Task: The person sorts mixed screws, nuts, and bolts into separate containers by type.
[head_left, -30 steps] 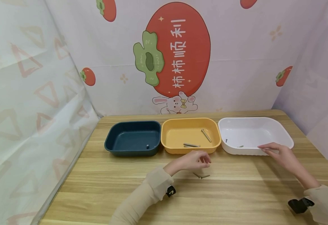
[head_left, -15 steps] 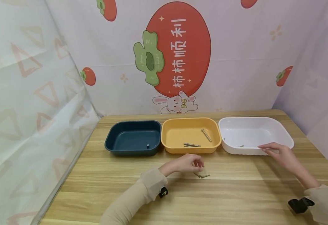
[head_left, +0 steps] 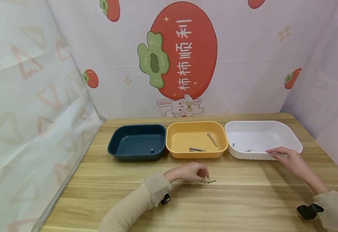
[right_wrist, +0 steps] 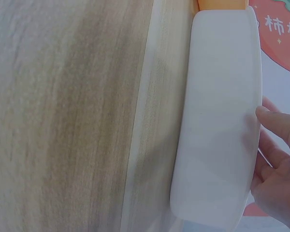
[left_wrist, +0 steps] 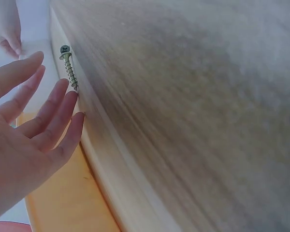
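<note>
My left hand (head_left: 191,172) is low over the wooden table (head_left: 229,206), fingers loosely bent and apart. In the left wrist view, a threaded screw (left_wrist: 69,67) lies on the wood right by its fingertips. From the head view, one screw (head_left: 212,181) shows beside those fingers, and a bit of another (head_left: 206,182) peeks out, mostly covered by the hand. My right hand (head_left: 292,158) pinches the near rim of the white tray (right_wrist: 217,111), thumb outside and the other fingers over the edge. Two small screws (head_left: 234,145) lie in that tray.
Left of the white tray stands a yellow tray (head_left: 173,155) with several long bolts (head_left: 212,139). Beside it is a dark blue tray (head_left: 119,157) holding a small metal nut (head_left: 152,150). All three line the back of the table, before a printed cloth (head_left: 244,87).
My left hand has come back from near the yellow tray and lowered to the screws on the table, covering one. My right hand keeps its place on the white tray's rim.
</note>
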Tool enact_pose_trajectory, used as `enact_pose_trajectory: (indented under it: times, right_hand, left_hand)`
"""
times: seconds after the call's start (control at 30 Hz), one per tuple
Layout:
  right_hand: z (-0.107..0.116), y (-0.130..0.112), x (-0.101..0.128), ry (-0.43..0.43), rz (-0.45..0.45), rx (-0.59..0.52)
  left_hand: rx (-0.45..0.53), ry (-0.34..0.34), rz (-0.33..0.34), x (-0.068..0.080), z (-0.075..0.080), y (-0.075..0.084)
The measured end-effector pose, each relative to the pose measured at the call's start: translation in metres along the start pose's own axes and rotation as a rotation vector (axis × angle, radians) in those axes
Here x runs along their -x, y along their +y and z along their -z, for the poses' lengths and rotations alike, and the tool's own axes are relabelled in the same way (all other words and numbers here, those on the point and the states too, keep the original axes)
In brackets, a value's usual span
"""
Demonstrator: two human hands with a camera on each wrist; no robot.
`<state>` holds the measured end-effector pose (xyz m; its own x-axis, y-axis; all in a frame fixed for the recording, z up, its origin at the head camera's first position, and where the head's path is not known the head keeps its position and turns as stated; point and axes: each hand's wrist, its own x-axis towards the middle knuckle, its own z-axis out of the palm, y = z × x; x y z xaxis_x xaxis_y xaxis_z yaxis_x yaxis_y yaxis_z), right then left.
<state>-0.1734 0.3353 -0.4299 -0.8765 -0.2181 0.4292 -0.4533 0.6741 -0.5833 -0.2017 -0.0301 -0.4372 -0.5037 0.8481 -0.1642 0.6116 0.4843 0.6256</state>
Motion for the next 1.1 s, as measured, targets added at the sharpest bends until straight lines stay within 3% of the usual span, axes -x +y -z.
enact_pose_trajectory:
  times: [0.5, 1.1]
  right_hand:
    - [0.0006, 0.0003, 0.0011, -0.007, -0.026, -0.006]
    - [0.0003, -0.0015, 0.0016, -0.013, -0.019, -0.029]
  left_hand:
    - [-0.014, -0.048, 0.028, -0.0016, -0.0024, -0.0067]
    - [-0.022, -0.039, 0.0, -0.0055, -0.0076, -0.0095]
